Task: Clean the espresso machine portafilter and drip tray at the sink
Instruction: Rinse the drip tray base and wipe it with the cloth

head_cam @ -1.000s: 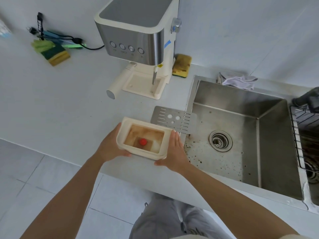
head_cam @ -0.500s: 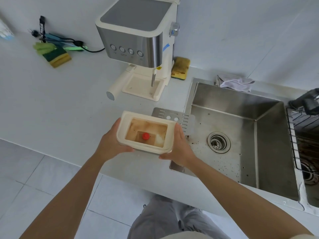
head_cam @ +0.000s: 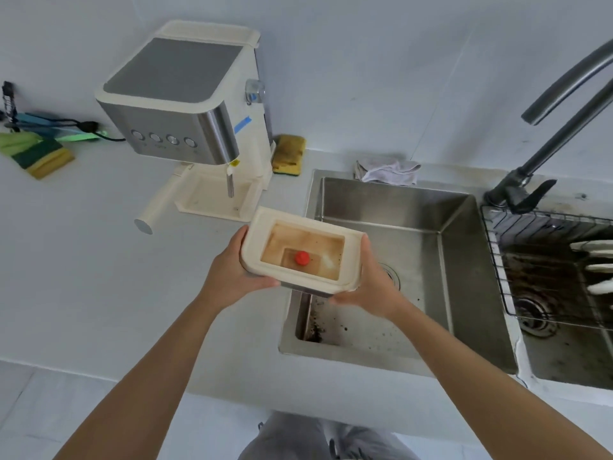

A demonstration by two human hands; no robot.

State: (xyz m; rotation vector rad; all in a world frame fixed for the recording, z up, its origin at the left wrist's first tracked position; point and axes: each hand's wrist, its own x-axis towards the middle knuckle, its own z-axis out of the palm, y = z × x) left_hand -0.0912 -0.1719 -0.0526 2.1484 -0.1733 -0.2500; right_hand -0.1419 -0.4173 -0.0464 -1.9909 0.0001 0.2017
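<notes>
A cream drip tray (head_cam: 255,242) with brown coffee residue and a red float (head_cam: 302,258) hangs above the left edge of the steel sink (head_cam: 464,293). My left hand (head_cam: 229,277) grips its left side and my right hand (head_cam: 371,287) grips its right side. The metal grate is hidden under the tray; only a dark sliver shows below it. The portafilter handle (head_cam: 156,207) sticks out from under the espresso machine (head_cam: 179,101) at the back left.
A dirty sponge (head_cam: 288,154) lies right of the machine and a grey cloth (head_cam: 388,171) behind the sink. A dark faucet (head_cam: 547,137) arches at the right, above a wire rack (head_cam: 497,260) over a second basin. Green sponges (head_cam: 36,154) and a cable lie far left.
Both hands have lifted the drip tray and carried it right, from over the counter to over the sink's left edge. The grate on the counter is now covered.
</notes>
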